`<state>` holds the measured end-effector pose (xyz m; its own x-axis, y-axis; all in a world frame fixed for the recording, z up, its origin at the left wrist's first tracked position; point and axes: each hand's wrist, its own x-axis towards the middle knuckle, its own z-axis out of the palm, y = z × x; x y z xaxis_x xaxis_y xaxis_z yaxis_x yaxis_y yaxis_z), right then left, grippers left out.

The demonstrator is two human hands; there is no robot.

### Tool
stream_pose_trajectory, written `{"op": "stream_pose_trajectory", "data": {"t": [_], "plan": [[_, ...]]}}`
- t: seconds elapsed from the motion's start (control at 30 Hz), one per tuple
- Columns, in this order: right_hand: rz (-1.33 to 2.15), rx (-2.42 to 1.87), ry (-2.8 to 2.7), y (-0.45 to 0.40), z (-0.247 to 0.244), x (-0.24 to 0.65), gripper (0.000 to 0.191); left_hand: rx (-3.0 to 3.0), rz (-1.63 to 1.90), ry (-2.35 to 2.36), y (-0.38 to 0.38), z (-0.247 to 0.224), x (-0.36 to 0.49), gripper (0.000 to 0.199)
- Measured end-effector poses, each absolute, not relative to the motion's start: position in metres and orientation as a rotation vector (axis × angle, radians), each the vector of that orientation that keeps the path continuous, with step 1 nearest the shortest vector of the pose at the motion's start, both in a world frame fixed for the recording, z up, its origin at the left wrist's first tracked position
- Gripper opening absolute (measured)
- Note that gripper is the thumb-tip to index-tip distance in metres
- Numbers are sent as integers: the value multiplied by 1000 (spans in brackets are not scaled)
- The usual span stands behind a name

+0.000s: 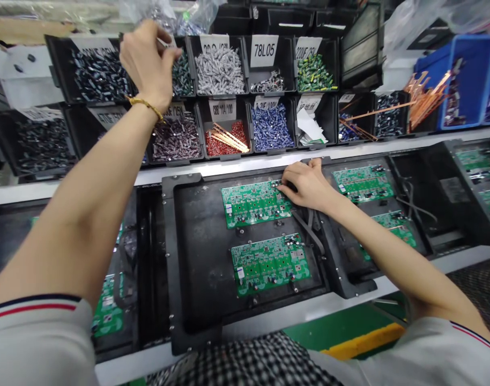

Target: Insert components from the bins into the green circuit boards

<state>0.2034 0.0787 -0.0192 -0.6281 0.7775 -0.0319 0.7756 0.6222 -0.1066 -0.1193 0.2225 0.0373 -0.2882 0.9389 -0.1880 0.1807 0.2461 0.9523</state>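
Observation:
Above the upper bins, my left hand (pixel 150 67) is closed with bent fingers, in front of a bin of dark green capacitors (pixel 183 75). Whatever its fingertips may hold is hidden. My right hand (pixel 307 185) is closed in a pinch at the top right corner of the upper green circuit board (pixel 255 203); the small part there cannot be made out. A second green circuit board (pixel 271 265) lies just below it. Both boards sit in a black carrier tray (pixel 200 257) and bear several small components.
Labelled bins hold white-grey resistors (pixel 220 72), blue capacitors (pixel 272 126), green-yellow capacitors (pixel 315 72) and red parts (pixel 224 139) under copper-coloured strips. More strips (pixel 428 99) lean near a blue bin (pixel 470 80). Neighbouring carriers with boards (pixel 363 182) stand on both sides along a metal rail (pixel 245 166).

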Motion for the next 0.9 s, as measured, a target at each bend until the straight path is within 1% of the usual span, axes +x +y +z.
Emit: {"op": "stream_pose_trajectory", "data": {"t": [0.07, 0.1, 0.17, 0.2, 0.23, 0.33, 0.4, 0.57, 0.7, 0.8, 0.9], "plan": [[260, -1367, -2769, 81, -17, 203, 28, 1189, 1545, 1484, 208, 37, -100, 13], [324, -1373, -2736, 83, -15, 203, 30, 1109, 1626, 1365, 196, 36, -86, 10], [420, -1368, -2625, 84, -8, 200, 31, 734, 1422, 1147, 160, 32, -54, 14], [422, -1360, -2554, 83, -3, 198, 30, 656, 1308, 1129, 140, 30, -38, 21], [387, -1346, -2485, 81, 2, 195, 28, 608, 1235, 1115, 121, 27, -23, 21], [149, -1279, -2374, 69, 13, 184, 22, 372, 1032, 1019, 77, 17, 9, 15], [-5, -1221, -2396, 60, 16, 178, 21, 251, 966, 953, 64, 12, 19, 14], [-250, -1159, -2466, 47, 9, 171, 26, 151, 984, 958, 59, 11, 36, 14], [-332, -1205, -2498, 42, 12, 168, 30, 138, 1017, 962, 52, 15, 50, 15], [-248, -1246, -2507, 44, 22, 176, 29, 241, 951, 989, 57, 13, 46, 17], [-61, -1272, -2531, 54, 27, 199, 25, 648, 949, 1134, 88, 7, 17, 13]]}}
